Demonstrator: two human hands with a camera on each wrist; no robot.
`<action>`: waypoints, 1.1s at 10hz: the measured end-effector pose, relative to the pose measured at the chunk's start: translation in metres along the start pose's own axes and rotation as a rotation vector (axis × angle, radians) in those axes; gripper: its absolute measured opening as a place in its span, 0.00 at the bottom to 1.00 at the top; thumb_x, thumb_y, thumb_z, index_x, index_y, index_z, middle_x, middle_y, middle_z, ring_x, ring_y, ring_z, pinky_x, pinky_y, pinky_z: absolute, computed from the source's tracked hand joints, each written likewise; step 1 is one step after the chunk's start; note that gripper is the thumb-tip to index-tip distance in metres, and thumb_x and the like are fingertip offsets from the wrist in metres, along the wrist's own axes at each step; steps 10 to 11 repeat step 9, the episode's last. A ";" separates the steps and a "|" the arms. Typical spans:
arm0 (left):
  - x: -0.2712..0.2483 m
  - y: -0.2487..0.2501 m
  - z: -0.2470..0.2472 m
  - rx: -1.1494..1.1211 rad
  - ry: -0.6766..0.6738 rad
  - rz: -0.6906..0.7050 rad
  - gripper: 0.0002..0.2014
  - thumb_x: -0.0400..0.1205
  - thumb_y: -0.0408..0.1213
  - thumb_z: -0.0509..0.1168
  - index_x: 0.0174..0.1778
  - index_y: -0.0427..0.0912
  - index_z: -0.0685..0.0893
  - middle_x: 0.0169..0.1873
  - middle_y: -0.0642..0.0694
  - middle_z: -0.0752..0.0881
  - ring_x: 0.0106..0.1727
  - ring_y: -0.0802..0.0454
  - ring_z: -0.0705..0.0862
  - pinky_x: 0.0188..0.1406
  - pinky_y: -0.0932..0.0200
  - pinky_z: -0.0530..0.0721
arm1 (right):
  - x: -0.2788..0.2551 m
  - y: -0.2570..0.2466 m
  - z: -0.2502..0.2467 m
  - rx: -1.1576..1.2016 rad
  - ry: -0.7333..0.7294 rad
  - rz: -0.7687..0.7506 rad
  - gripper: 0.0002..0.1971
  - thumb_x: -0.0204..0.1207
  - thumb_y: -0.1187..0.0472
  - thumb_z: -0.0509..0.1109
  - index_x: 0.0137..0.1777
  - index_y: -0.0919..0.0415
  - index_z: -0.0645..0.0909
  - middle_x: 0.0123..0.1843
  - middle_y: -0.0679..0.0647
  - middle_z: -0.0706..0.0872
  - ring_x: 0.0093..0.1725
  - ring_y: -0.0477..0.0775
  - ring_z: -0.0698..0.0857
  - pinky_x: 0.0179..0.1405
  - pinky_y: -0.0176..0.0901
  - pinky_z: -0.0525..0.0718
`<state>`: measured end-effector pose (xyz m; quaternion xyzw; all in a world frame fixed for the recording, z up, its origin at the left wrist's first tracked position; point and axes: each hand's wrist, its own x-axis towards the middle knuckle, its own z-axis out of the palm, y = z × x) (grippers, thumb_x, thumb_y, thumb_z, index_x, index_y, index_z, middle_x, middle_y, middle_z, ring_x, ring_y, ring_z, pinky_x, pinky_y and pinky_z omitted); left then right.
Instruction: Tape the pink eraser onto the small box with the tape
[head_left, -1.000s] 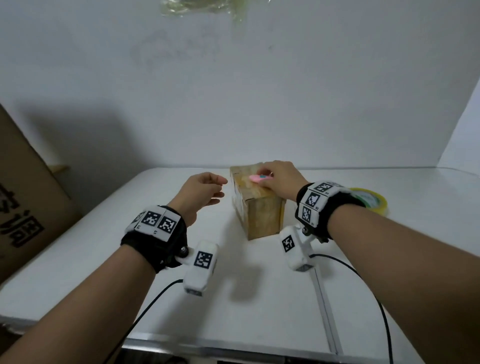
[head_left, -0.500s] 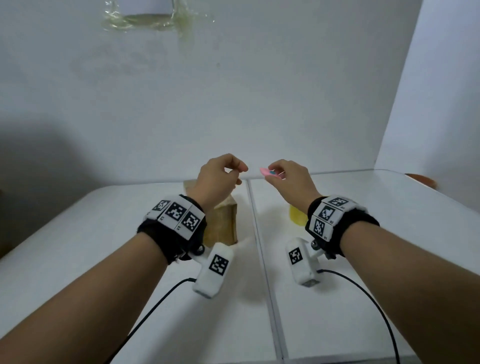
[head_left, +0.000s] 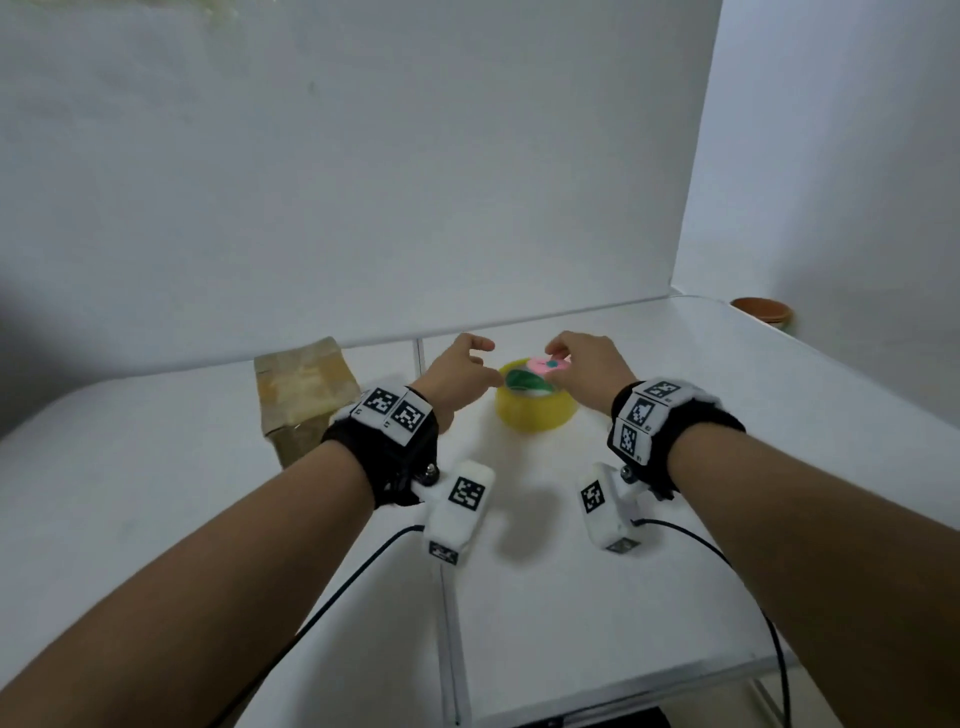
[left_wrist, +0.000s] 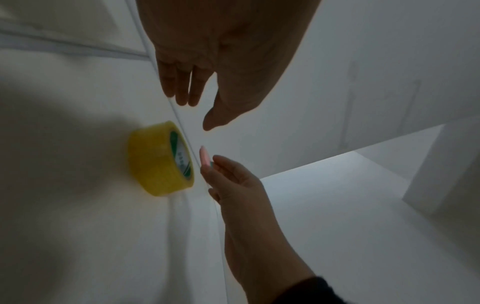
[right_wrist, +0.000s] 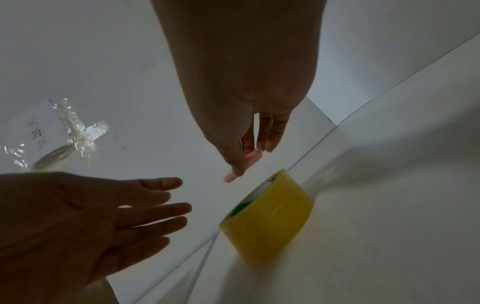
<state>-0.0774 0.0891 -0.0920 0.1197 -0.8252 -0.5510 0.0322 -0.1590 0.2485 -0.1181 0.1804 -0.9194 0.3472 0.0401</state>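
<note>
Your white table (head_left: 156, 519) carries the small box (head_left: 304, 395), standing to the left of the yellow tape roll (head_left: 535, 410), apart from it. The tape roll lies flat near the table's middle seam. Your left hand (head_left: 457, 382) hovers just left of the roll, fingers loose, holding nothing. Your right hand (head_left: 587, 371) pinches the pink eraser (head_left: 548, 365) directly above the roll.

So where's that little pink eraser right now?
In the head view the pink eraser is pinched in the right hand, held just above the yellow tape roll, to the right of the small box.
</note>
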 end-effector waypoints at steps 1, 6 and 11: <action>0.008 -0.010 0.015 0.026 -0.012 -0.016 0.31 0.78 0.29 0.70 0.76 0.45 0.70 0.72 0.39 0.72 0.59 0.47 0.76 0.50 0.59 0.74 | 0.009 0.006 0.010 -0.039 -0.060 -0.001 0.19 0.73 0.50 0.75 0.60 0.58 0.85 0.60 0.60 0.88 0.69 0.59 0.79 0.67 0.50 0.81; 0.037 -0.027 0.025 0.009 -0.089 -0.083 0.29 0.80 0.29 0.66 0.77 0.44 0.68 0.67 0.39 0.81 0.56 0.48 0.78 0.40 0.64 0.74 | 0.031 -0.002 0.026 -0.206 -0.221 0.110 0.18 0.72 0.48 0.73 0.54 0.59 0.91 0.54 0.58 0.92 0.55 0.60 0.89 0.57 0.52 0.88; 0.014 -0.007 -0.007 0.013 0.011 0.042 0.26 0.81 0.31 0.66 0.76 0.47 0.71 0.73 0.43 0.73 0.59 0.52 0.76 0.42 0.67 0.74 | 0.026 -0.051 0.013 -0.094 0.096 -0.078 0.14 0.79 0.61 0.62 0.53 0.55 0.90 0.58 0.53 0.91 0.64 0.60 0.83 0.65 0.56 0.80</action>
